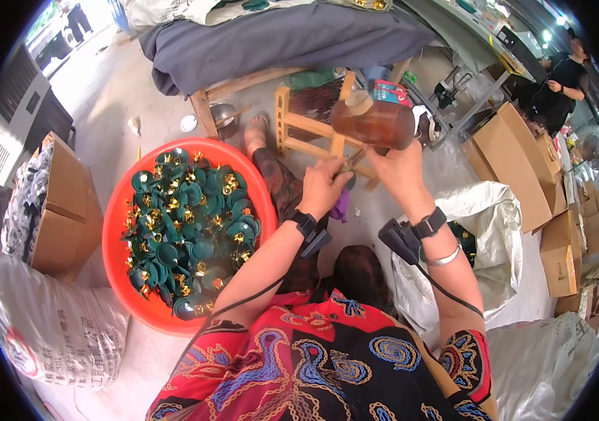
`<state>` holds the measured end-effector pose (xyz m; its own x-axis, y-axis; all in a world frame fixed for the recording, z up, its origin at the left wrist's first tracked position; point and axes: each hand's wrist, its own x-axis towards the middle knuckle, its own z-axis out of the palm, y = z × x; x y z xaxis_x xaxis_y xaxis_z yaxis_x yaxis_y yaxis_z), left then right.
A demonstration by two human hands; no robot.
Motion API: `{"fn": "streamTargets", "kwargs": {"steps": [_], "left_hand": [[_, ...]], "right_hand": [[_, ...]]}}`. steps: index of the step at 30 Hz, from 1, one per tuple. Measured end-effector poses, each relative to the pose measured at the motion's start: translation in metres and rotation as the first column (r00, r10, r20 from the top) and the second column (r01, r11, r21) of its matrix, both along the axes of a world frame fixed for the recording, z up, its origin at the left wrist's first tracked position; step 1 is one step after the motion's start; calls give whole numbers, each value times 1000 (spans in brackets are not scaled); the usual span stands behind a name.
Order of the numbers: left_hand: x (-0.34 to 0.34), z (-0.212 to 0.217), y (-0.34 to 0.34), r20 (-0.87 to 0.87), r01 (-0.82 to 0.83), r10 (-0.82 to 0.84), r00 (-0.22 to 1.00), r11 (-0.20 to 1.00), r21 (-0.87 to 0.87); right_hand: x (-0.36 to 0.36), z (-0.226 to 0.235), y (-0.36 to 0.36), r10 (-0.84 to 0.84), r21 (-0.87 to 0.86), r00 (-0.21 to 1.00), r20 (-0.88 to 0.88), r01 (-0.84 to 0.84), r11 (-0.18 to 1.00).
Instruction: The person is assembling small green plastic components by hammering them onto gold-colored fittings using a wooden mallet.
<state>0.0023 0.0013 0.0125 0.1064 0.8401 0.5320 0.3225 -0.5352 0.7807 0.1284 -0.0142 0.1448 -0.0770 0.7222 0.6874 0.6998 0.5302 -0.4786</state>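
My left hand (322,184) and my right hand (399,170) meet in front of me and pinch a small thin part (353,161) between their fingertips; the part is too small to identify. Both wrists carry black bands with a device, and a cable runs from the right one. A brown bottle with a tan cap (372,121) lies just beyond my right hand on a small wooden stool (306,126). To my left stands a red basin (116,231) full of dark green pieces with gold parts (187,224).
Cardboard boxes (61,203) and a printed white sack (54,330) sit at left. A white bag (489,231) and more boxes (517,161) lie at right. A grey cloth (292,35) covers a wooden bench ahead. Another person (559,84) stands far right.
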Motion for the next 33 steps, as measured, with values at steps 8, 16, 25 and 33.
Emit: {"fn": "streamTargets", "kwargs": {"steps": [8,16,25,33], "left_hand": [[1,-12,1,-17,-112,113,993,993,29],[2,-13,6,-62,-48,45,997,998,-50],[12,0,3,-77,5,2,997,997,79],[62,40,-35,155,172,-165,974,985,-30]], "right_hand": [[2,134,-41,30,49,971,-238,-18,999],[40,81,-8,-126,-301,940,317,226,927],[13,8,-6,-19,-262,994,104,46,964],[71,98,-95,-274,110,929,-250,309,945]]}}
